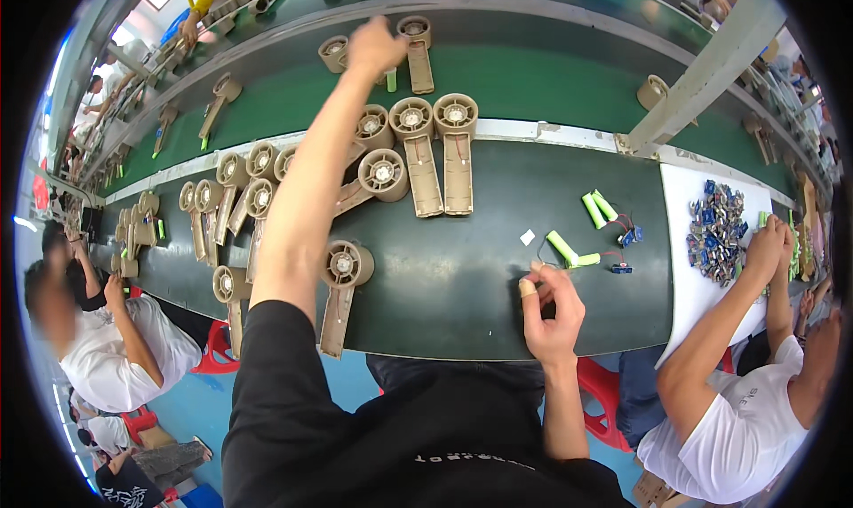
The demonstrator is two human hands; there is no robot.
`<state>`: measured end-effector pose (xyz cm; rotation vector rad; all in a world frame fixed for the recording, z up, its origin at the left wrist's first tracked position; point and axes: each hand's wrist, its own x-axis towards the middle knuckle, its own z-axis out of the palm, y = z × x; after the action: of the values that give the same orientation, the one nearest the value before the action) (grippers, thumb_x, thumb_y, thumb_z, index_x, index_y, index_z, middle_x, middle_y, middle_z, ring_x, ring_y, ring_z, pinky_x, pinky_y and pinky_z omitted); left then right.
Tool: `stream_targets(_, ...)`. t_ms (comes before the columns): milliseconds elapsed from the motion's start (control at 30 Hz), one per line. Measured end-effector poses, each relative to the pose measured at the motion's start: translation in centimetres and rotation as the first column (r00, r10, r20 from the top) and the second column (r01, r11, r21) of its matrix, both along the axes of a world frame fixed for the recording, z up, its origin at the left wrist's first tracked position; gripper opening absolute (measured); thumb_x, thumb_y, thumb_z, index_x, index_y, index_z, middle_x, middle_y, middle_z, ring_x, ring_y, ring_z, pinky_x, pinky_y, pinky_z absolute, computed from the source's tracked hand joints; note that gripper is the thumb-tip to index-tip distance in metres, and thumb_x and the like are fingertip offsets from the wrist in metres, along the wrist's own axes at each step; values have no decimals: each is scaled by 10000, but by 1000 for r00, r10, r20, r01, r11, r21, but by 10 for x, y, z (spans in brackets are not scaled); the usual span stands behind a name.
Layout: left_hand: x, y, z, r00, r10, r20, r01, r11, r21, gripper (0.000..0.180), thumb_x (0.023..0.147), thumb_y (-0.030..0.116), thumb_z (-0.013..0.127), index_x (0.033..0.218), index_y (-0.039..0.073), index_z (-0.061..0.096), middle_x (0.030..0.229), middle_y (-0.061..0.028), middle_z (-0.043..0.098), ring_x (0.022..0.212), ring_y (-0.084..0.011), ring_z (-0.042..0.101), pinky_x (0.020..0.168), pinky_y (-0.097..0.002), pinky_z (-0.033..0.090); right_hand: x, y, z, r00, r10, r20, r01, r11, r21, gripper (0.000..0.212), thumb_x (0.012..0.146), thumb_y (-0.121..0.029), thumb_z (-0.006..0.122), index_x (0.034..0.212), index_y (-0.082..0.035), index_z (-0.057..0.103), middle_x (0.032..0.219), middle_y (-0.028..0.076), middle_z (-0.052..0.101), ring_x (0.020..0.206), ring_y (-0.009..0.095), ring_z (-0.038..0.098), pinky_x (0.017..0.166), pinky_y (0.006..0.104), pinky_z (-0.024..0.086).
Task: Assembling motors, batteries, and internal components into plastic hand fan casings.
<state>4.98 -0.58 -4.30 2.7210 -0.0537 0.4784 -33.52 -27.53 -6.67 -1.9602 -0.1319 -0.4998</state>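
My left arm stretches across the bench to the green conveyor belt. There my left hand [375, 46] is beside a beige fan housing [414, 32] with a long open handle; its fingertips are hidden, so I cannot tell its grip. A green battery [391, 80] shows just below it. My right hand [553, 314] is low over the bench, fingers curled, with a gap between thumb and forefinger and nothing visible in it. A tan cover wraps its thumb tip. Just beyond lie a pair of green batteries [562, 248] wired to a small blue circuit board [622, 268].
Several beige fan housings [384, 174] stand or lie on the dark bench [462, 286], mostly left. Another battery pair [593, 209] lies near a white scrap [527, 237]. Right, a co-worker's hands [769, 246] are beside piled circuit boards [718, 228]. A metal post [702, 68] rises behind.
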Motion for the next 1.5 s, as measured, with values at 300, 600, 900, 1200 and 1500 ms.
stream_targets(300, 29, 150, -5, 893, 434, -119, -414, 896, 160, 607, 775, 426, 748, 1232, 46, 626, 1278, -273, 577, 1168, -413, 593, 979, -475, 494, -3, -11, 14, 994, -35, 108, 34, 999, 10, 199, 822, 75, 686, 1010, 15, 663, 829, 87, 643, 606, 103, 534, 533, 223, 420)
stream_targets(600, -178, 49, 121, 957, -186, 222, 184, 982, 28, 453, 794, 258, 763, 1193, 64, 668, 1153, -161, 638, 1104, -336, 609, 952, -385, 479, 1, -75, 44, 934, -240, -265, 193, 962, -191, 203, 818, -52, 740, 1007, -3, 684, 925, 42, 646, 598, 60, 515, 556, 219, 397)
stream_targets(900, -357, -78, 32, 937, -348, 25, 336, 882, -330, 486, 742, 84, 785, 1199, 65, 621, 1204, -131, 569, 1102, -322, 561, 925, -414, 429, -28, -62, 38, 968, -90, -233, 10, 946, -324, 417, 726, -2, 760, 1126, -16, 642, 990, 69, 661, 687, 128, 595, 638, 272, 505)
stream_targets(1200, -366, -100, 57, 805, -568, 173, 582, 697, -420, 520, 814, 173, 761, 1294, 67, 590, 1286, -119, 573, 1189, -289, 532, 994, -388, 403, -24, -52, 94, 963, 208, 171, -118, 896, -427, 434, 723, 69, 764, 1136, 18, 639, 1018, 129, 726, 741, 161, 680, 678, 273, 565)
stream_targets(1500, -388, -63, 52, 590, -808, -3, 77, 60, -995, 370, 916, 6, 651, 1277, -48, 591, 1050, -134, 704, 916, -170, 689, 826, -271, 546, -10, -16, 90, 814, 512, 275, -466, 858, -217, 435, 722, 16, 780, 1136, 0, 648, 1107, 185, 705, 815, 189, 685, 739, 309, 556)
